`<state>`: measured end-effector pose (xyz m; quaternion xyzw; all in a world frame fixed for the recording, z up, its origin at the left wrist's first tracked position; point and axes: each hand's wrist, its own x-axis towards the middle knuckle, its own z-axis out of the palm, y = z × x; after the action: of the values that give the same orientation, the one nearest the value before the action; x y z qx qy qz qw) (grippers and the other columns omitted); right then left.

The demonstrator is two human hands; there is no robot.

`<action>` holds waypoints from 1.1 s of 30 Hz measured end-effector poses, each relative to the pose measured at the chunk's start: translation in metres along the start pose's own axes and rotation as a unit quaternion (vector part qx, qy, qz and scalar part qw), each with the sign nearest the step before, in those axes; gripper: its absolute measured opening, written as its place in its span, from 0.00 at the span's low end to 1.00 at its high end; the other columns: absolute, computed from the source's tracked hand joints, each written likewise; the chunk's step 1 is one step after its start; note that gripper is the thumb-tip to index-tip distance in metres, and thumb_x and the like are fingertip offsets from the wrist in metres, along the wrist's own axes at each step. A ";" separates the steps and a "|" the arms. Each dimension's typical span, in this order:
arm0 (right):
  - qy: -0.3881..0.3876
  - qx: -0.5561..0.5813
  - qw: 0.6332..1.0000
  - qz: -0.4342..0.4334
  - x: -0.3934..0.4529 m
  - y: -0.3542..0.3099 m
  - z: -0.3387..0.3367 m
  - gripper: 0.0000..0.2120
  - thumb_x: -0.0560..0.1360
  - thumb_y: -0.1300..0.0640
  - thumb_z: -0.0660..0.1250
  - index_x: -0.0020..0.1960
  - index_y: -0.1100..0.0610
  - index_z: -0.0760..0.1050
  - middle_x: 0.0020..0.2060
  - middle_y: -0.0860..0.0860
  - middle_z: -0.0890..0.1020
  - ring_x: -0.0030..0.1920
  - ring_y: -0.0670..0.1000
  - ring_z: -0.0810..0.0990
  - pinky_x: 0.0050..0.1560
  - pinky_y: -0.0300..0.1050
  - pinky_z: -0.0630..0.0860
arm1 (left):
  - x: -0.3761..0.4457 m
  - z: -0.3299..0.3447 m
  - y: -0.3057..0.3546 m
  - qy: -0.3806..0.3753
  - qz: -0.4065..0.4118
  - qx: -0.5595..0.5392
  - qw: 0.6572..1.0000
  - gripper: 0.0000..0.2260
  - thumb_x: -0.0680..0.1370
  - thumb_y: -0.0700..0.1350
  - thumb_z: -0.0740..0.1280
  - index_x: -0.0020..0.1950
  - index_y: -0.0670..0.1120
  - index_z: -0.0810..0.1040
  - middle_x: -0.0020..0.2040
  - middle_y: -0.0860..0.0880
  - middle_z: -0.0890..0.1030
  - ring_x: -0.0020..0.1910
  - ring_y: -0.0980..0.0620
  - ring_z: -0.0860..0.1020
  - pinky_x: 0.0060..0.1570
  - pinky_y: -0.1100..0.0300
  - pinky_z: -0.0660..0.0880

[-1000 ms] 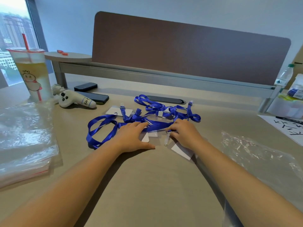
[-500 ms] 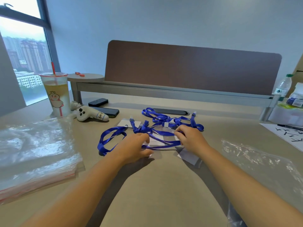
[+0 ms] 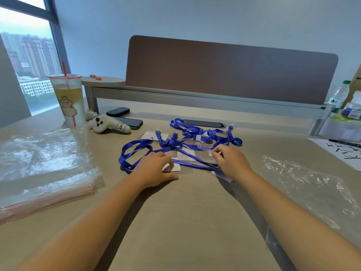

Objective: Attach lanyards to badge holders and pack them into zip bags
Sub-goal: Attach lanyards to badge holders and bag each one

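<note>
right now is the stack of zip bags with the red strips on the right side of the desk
No, the stack of zip bags with red strips lies at the desk's left edge, left of the left hand.

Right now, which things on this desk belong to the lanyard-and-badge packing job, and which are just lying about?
Job: blue lanyards; badge holders; stack of zip bags; loose clear bag; left hand; right hand.

Lying about: drink cup; plush toy; phone; water bottle; marked paper.

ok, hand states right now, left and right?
Left hand: open, fingers resting on a badge holder.
Right hand: pinching a clear strap.
</note>
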<state>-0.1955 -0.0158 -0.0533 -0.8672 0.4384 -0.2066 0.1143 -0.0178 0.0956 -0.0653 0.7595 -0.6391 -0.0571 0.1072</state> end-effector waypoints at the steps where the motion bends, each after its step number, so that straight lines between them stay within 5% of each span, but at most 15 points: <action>1: 0.000 -0.003 1.000 -0.001 0.001 0.001 0.001 0.13 0.79 0.55 0.54 0.58 0.57 0.73 0.53 0.54 0.80 0.47 0.50 0.75 0.45 0.41 0.71 | 0.001 0.000 -0.002 -0.009 -0.005 0.002 1.000 0.24 0.73 0.59 0.63 0.66 0.50 0.69 0.70 0.50 0.68 0.67 0.51 0.66 0.64 0.57 0.66; 8: -0.005 0.005 1.000 -0.006 0.007 0.002 0.007 0.12 0.79 0.56 0.56 0.58 0.58 0.73 0.54 0.55 0.80 0.50 0.50 0.75 0.46 0.39 0.69 | 0.016 -0.004 -0.013 -0.052 -0.038 0.084 0.994 0.36 0.70 0.67 0.60 0.73 0.53 0.57 0.73 0.49 0.63 0.70 0.47 0.62 0.67 0.52 0.63; 18: -0.019 -0.019 0.999 -0.022 0.004 -0.004 0.008 0.14 0.77 0.59 0.60 0.62 0.59 0.71 0.58 0.55 0.78 0.57 0.52 0.75 0.53 0.40 0.71 | 0.009 -0.011 -0.010 -0.001 -0.003 -0.009 1.000 0.30 0.74 0.56 0.65 0.72 0.51 0.59 0.68 0.49 0.71 0.64 0.51 0.71 0.60 0.60 0.70; 26: 0.019 0.140 0.990 0.003 0.005 -0.020 -0.004 0.11 0.79 0.57 0.56 0.52 0.61 0.74 0.42 0.55 0.78 0.40 0.48 0.74 0.39 0.38 0.71 | 0.001 -0.027 -0.003 0.053 0.003 0.040 0.998 0.15 0.80 0.51 0.53 0.64 0.48 0.66 0.60 0.47 0.78 0.56 0.50 0.76 0.50 0.62 0.70; 33: 0.026 0.253 0.967 0.007 -0.002 -0.036 -0.023 0.05 0.78 0.59 0.58 0.46 0.56 0.71 0.35 0.50 0.75 0.33 0.46 0.74 0.33 0.34 0.72 | -0.006 -0.046 -0.001 0.077 0.005 0.135 0.988 0.13 0.78 0.45 0.61 0.62 0.44 0.69 0.63 0.45 0.74 0.58 0.50 0.74 0.56 0.60 0.71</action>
<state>-0.1816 0.0070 -0.0203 -0.8016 0.3806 -0.3323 0.3197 -0.0080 0.1059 -0.0209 0.7656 -0.6350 0.0884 0.0529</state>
